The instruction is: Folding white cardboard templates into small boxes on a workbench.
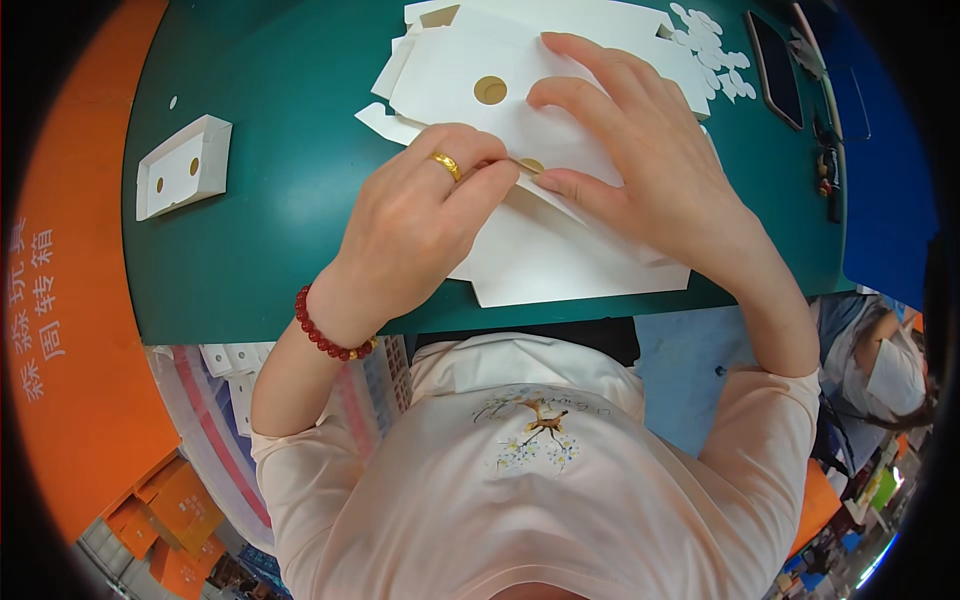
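Flat white box blanks lie stacked on the table in front of me, the top white cardboard blank [450,85] showing a round hole near its middle. My left hand [415,205], with a gold ring and a red bead bracelet, pinches the edge of the cardboard between thumb and index finger beside a second hole. Over the right part of the blank, my right hand [660,150] is spread, its thumb close to that same hole and its fingers arched above the sheet. Another white blank [560,270] reaches toward the table's near edge.
A folded white box [182,170] with two holes stands at the left on the green table [270,70]. Loose white cutouts [710,55] lie far right, beside a phone [775,70]. Orange crates [75,250] fill the left side. Another person [880,350] is at the right.
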Tool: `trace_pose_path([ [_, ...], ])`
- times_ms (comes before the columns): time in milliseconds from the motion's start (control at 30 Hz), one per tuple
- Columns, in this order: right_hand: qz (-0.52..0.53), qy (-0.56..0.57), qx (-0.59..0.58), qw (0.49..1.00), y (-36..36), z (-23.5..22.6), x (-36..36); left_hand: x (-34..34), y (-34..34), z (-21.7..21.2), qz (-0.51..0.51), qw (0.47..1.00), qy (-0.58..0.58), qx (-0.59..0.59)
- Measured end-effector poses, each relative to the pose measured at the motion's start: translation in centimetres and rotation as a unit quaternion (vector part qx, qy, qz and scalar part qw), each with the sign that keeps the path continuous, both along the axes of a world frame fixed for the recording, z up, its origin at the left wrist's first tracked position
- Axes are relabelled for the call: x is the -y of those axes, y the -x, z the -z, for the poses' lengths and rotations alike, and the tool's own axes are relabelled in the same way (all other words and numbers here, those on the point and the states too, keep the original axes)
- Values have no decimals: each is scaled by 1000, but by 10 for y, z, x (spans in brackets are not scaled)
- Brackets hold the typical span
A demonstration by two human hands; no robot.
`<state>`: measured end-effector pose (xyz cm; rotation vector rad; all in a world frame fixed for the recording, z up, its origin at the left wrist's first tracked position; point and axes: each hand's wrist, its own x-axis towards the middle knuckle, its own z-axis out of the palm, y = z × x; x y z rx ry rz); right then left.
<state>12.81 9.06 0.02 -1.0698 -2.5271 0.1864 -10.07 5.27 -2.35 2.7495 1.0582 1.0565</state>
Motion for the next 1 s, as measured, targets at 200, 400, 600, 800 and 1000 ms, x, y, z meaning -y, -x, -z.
trace_pose_path([
  [200, -28, 8, -16, 999, -4, 1, 1, 0, -3, -5, -18, 1000, 16, -17],
  [400, -12, 10, -39, 999, 1, 3, 3, 1, 1, 4, -2, 1000, 9, 2],
  [600, 1, 5, -26, 1000, 9, -1, 8, 3, 4, 10, 9, 999, -54, -4],
  [800, -23, 12, -32, 999, 6, -5, 2, 7, 7, 13, 12, 999, -52, -5],
  [1000, -56, 38, -48, 997, 2, -10, 0, 9, 7, 13, 10, 999, -41, 1],
])
